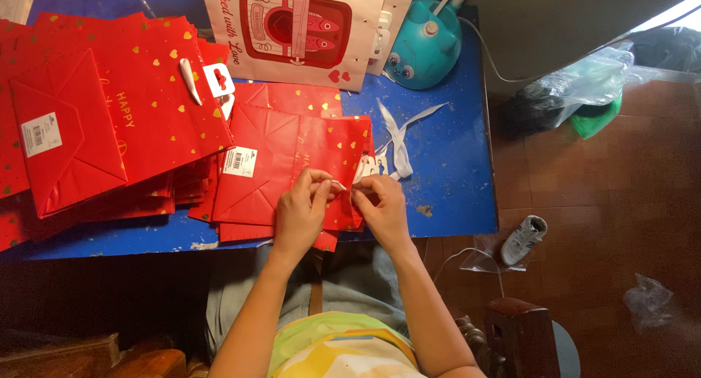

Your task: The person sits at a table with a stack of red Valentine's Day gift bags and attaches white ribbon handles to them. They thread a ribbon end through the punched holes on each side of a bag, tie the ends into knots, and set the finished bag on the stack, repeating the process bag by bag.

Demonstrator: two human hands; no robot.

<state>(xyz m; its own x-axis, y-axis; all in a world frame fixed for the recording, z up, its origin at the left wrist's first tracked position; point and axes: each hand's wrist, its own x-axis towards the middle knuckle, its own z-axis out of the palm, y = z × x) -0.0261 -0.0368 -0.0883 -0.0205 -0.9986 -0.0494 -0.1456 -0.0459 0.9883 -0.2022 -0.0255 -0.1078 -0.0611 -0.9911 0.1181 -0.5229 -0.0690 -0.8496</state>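
At the near edge of a blue table (453, 181), two bare hands meet over a flat red paper bag (292, 166). The left hand (301, 210) and right hand (381, 206) each pinch one end of a short white ribbon (343, 186) between thumb and fingertips, fingers closed tight on it, with the bag lying directly beneath the fingers. Just beyond the right fingertips lie loose white ribbon strips (398, 140). Far to the left of the left fingers sits a stack of red bags (95, 122) dotted with gold hearts. Beyond the fingers, at the table's far edge, stands a pale bag with a red picture (292, 31), and beside it a round teal gadget (425, 46). On the floor, right of the right hand, lies a grey shoe (523, 239).
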